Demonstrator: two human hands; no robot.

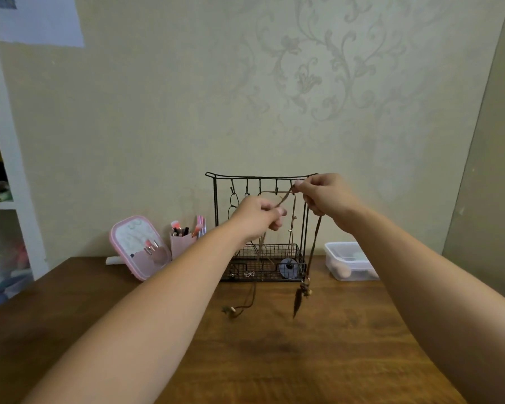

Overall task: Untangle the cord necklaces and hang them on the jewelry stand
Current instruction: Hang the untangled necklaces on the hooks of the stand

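Note:
A black wire jewelry stand (215,199) with a row of hooks and a mesh basket stands at the back of the wooden table. Both hands are raised in front of it. My left hand (255,215) pinches a brown cord (283,199), and my right hand (324,195) pinches the same cord near the right hooks. From my right hand a cord necklace with a feather pendant (298,301) hangs down above the table. A second cord with a small pendant (229,311) drops from my left hand to the tabletop. Thin necklaces hang on the left hooks.
A pink-framed mirror (137,246) and a pink holder of makeup brushes (182,240) stand left of the stand. A clear plastic box (349,260) sits to its right. A round dark pendant (287,268) lies in the basket. White shelves are at far left.

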